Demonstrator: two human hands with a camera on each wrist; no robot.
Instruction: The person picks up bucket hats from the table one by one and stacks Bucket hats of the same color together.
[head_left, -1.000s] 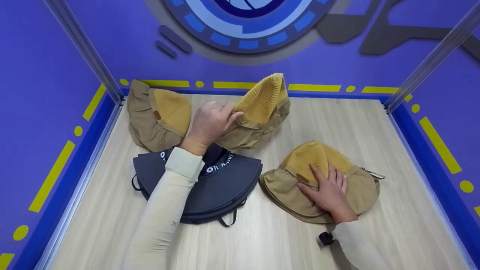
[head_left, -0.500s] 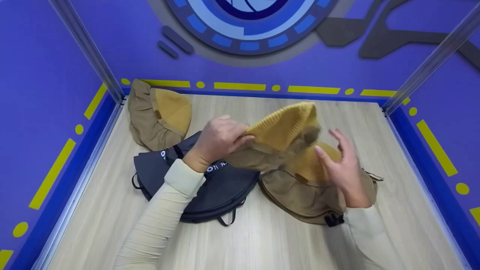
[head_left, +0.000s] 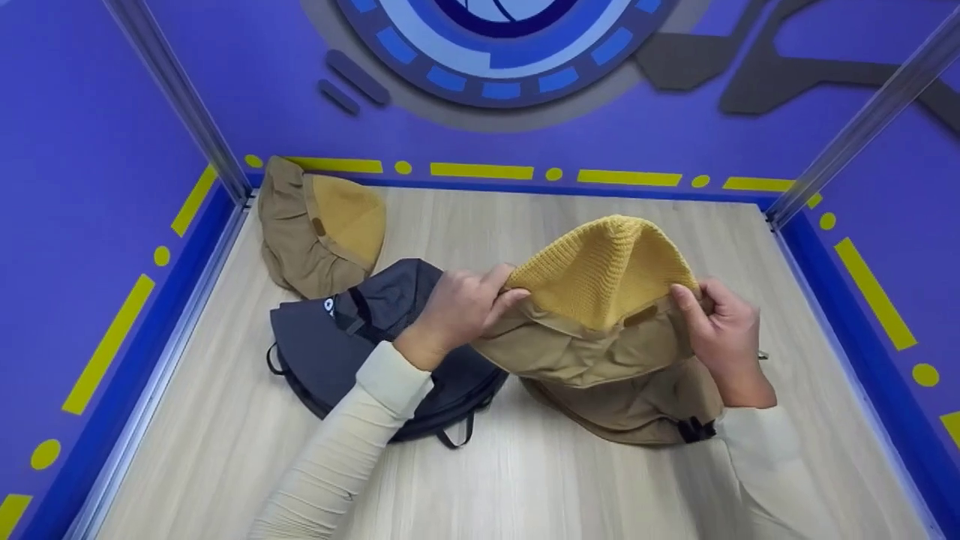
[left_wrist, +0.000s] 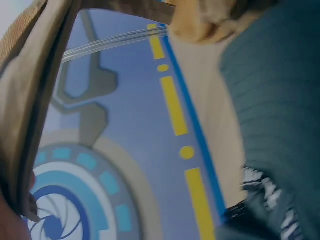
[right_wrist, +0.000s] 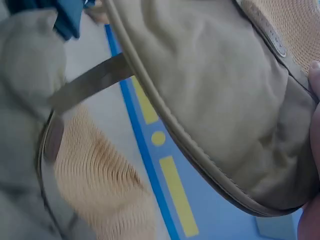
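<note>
A sun hat with a yellow knit crown and khaki brim [head_left: 577, 352] is held up between both hands in the head view. My left hand [head_left: 465, 304] pinches its left side where crown meets brim. On the opposite side my right hand [head_left: 724, 330] grips it, thumb in front near a small brown label. Below it lies another khaki hat [head_left: 630, 412], its crown hidden behind the held one. In the right wrist view the held hat's brim [right_wrist: 210, 100] hangs over the lower hat's ribbed crown [right_wrist: 100, 175]. The left wrist view shows the held brim [left_wrist: 35, 100] edge-on.
Dark navy brimmed hats [head_left: 322, 360] with black loops lie stacked at centre left, partly under my left forearm. Another yellow and khaki hat [head_left: 322, 225] rests in the back left corner. Blue panels [head_left: 480, 135] with metal corner posts enclose the wooden table [head_left: 510, 487].
My left hand has brought the held hat right and toward me, over the khaki hat. The right hand has lifted off that lower hat and taken hold of the held hat's right side.
</note>
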